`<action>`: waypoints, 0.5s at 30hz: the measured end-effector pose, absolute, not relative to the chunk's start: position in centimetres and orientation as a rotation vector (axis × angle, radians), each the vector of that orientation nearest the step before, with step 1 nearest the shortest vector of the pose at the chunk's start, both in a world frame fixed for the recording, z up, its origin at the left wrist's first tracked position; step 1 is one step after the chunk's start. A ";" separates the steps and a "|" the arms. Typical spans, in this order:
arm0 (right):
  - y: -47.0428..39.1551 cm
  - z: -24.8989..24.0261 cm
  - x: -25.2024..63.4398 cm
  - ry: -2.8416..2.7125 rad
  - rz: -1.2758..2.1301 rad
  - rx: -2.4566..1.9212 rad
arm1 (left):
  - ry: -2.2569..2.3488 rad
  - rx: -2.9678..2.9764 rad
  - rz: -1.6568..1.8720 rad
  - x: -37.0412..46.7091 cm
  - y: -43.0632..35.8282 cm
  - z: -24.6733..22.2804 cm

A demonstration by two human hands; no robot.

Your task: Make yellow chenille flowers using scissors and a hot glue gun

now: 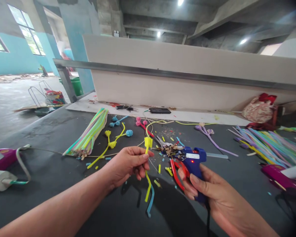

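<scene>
My left hand [135,161] is closed, pinching a yellow pipe-cleaner flower [148,143] by its stem just below the head. Under the fingers hang a yellow end and a blue pipe cleaner [151,201]. My right hand [207,187] is wrapped round a blue glue gun [194,157], its red light lit and a clear glue stick [217,155] protruding from the back. The nozzle points left, toward the flower, and brown clumped residue covers the front. Red-handled cutters [175,174] show beside the gun, partly hidden by the right fingers.
A pipe-cleaner bundle [91,131] lies left, another bundle [268,144] right. Finished-looking yellow flowers [111,143], a purple flower stem [208,135] and cut scraps lie on the dark table [108,210]. A phone [160,111] lies at the back, before a white panel [162,92].
</scene>
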State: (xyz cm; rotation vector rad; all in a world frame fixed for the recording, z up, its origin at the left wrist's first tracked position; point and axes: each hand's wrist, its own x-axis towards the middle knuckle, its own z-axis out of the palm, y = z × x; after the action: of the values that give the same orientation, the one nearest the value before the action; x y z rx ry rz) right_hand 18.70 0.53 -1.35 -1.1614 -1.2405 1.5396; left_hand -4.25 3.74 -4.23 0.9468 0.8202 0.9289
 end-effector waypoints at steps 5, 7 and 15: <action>0.4 -1.0 18.5 -1.238 1.216 -1.314 | 0.836 1.007 0.924 -4.2 3.5 -4.1; 0.4 -1.0 18.5 -1.240 1.151 -1.355 | 0.845 1.027 0.915 -4.1 3.4 -4.0; 0.7 -2.1 18.9 -1.390 1.112 -1.403 | 0.871 1.097 0.887 -4.0 3.5 -4.4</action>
State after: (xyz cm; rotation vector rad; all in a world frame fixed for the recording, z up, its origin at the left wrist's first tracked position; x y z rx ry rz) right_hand 18.89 0.66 -2.13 -1.4025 -1.3896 1.1125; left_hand -4.04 3.53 -4.35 1.0971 0.8712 0.8866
